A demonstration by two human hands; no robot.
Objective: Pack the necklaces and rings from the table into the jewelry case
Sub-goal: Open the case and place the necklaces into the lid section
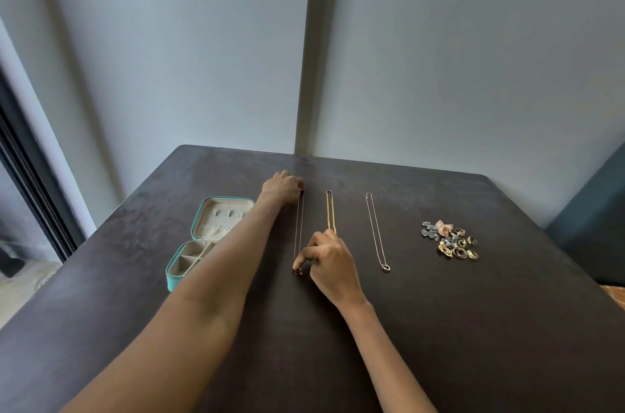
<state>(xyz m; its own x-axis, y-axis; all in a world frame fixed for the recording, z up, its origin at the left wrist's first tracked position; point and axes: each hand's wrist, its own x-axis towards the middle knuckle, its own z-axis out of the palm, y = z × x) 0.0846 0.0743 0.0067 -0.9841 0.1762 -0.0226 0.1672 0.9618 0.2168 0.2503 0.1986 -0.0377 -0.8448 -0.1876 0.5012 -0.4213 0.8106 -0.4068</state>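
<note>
Three necklaces lie stretched out on the dark table [439, 328]. The thin leftmost necklace [299, 230] has a small dark pendant at its near end. My left hand [283, 186] pinches its far end, and my right hand [329, 260] pinches its near end at the pendant. A gold chain necklace [329, 209] lies beside it, its near end hidden behind my right hand. Further right lies a thin necklace with a ring pendant [376, 231]. A pile of rings [451, 240] sits at the right. The teal jewelry case [176, 274] lies open at the left, partly behind my left forearm.
The case's cream lid [225, 214] leans back toward the wall, with divided compartments in the base. A pale wall stands just behind the table's far edge. A dark window frame [30, 182] runs down the left and a dark blue seat [592, 226] is at the right.
</note>
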